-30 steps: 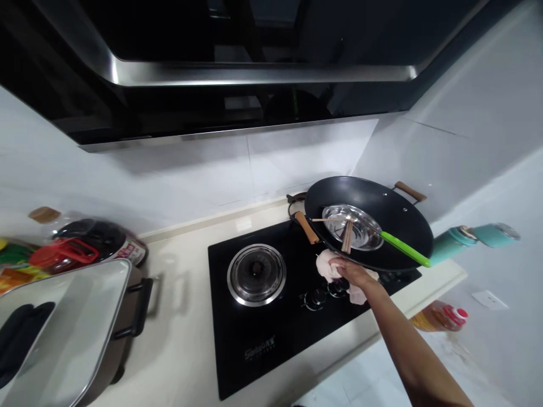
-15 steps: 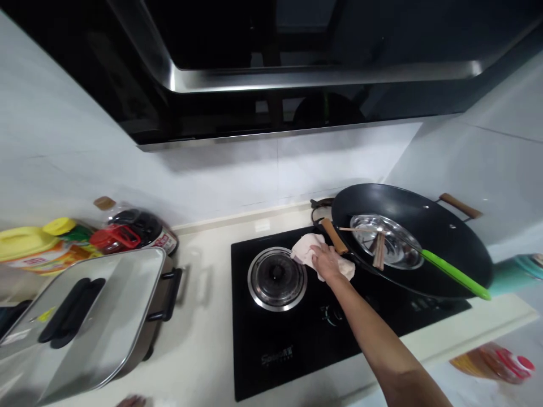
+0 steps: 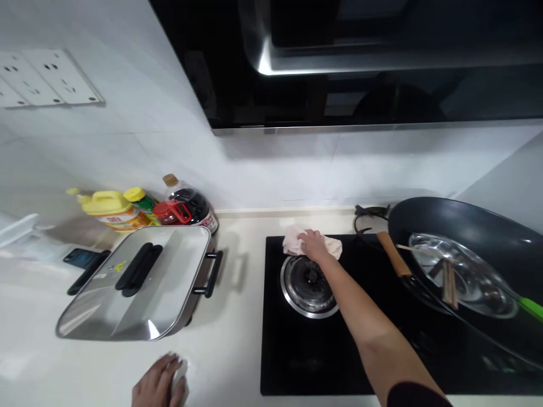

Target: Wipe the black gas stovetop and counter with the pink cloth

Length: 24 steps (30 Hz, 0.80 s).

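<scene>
My right hand (image 3: 314, 244) presses a pale pink cloth (image 3: 292, 240) against the black glass gas stove (image 3: 292, 350), its fingers closed over the fabric. The cloth lies at the stove's back left, just behind the round burner (image 3: 311, 277) with its metal ring. My left hand (image 3: 156, 381) rests low on the white counter, fingers curled. Something pale shows between its thumb and fingers, too unclear to name. The wooden handle (image 3: 393, 254) of a big black wok (image 3: 458, 217) lies to the right of my right hand.
Inside the wok sit a metal lid or dish (image 3: 479, 282) and a green-handled utensil (image 3: 530, 308). On the left stands a lidded electric pan (image 3: 178, 254), with a yellow jug (image 3: 112, 209) and a dark sauce bottle (image 3: 190, 203) behind. The range hood (image 3: 360, 107) hangs overhead.
My right hand has slid the cloth from the burner's right side to behind it, left along the stove. My left hand has come further into view. The camera has turned left.
</scene>
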Tool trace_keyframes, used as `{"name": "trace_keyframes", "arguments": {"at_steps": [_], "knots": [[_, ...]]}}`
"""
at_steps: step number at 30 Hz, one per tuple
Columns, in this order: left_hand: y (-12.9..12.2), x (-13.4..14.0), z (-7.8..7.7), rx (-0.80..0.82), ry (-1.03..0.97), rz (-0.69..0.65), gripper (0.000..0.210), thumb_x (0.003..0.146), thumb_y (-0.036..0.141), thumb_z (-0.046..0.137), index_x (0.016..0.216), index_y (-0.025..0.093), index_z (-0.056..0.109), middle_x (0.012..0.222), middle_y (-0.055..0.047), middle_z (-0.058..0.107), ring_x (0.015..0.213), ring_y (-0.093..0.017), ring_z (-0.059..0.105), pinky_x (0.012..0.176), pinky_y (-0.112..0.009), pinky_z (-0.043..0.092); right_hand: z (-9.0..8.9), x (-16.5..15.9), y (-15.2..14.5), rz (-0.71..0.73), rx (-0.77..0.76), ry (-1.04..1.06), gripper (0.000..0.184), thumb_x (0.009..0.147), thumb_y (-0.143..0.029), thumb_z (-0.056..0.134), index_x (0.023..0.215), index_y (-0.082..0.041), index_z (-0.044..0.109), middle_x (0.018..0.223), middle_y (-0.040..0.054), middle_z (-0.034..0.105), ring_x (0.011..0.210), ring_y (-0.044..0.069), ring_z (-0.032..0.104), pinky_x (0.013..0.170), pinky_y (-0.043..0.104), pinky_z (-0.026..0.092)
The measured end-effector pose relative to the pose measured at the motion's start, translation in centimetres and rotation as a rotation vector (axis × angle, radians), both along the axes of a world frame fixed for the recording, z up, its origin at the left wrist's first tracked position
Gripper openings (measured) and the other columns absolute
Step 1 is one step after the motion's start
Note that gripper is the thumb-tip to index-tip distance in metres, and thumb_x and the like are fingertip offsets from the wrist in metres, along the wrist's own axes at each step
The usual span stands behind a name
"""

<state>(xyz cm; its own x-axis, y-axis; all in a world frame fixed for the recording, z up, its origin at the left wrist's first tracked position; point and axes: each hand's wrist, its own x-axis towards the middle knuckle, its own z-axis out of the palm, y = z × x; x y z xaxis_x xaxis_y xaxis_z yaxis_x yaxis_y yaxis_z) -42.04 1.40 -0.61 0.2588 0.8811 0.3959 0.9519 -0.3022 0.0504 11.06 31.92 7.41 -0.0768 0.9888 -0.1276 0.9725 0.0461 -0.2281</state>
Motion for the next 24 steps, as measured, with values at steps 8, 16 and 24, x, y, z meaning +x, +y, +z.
{"name": "trace_keyframes", "arguments": {"at_steps": [8,16,24], "knots": [[-0.2,0.2,0.1,0.0,-0.037,0.015,0.036,0.099,0.052,0.053,0.115,0.025,0.071,0.122,-0.011,0.076,0.116,-0.028,0.07,0.097,-0.044,0.056,1.0,-10.4,-2.6,0.427,-0.021,0.071,0.034,0.095,-0.026,0.053,0.124,-0.03,0.068,0.146,0.0043,0.056,0.128,0.028,0.043,0.111,0.047,0.034],[-0.4,0.0,-0.2,-0.06,-0.034,0.081,0.039,0.096,0.053,0.051,0.113,0.027,0.075,0.123,-0.01,0.077,0.117,-0.029,0.071,0.094,-0.043,0.057,-0.3,-11.4,-12.0,0.953,0.001,0.14,0.03,0.095,-0.031,0.058,0.123,-0.032,0.069,0.147,0.0035,0.058,0.129,0.03,0.046,0.109,0.05,0.039],[-0.6,0.2,0.5,-0.086,-0.02,0.077,0.036,0.096,0.049,0.053,0.113,0.025,0.075,0.124,-0.01,0.077,0.119,-0.028,0.07,0.095,-0.04,0.056,-0.2,-9.7,-5.9,0.891,-0.051,0.109,0.041,0.088,-0.027,0.068,0.129,-0.032,0.071,0.152,0.0038,0.057,0.135,0.027,0.046,0.117,0.044,0.037]]}}
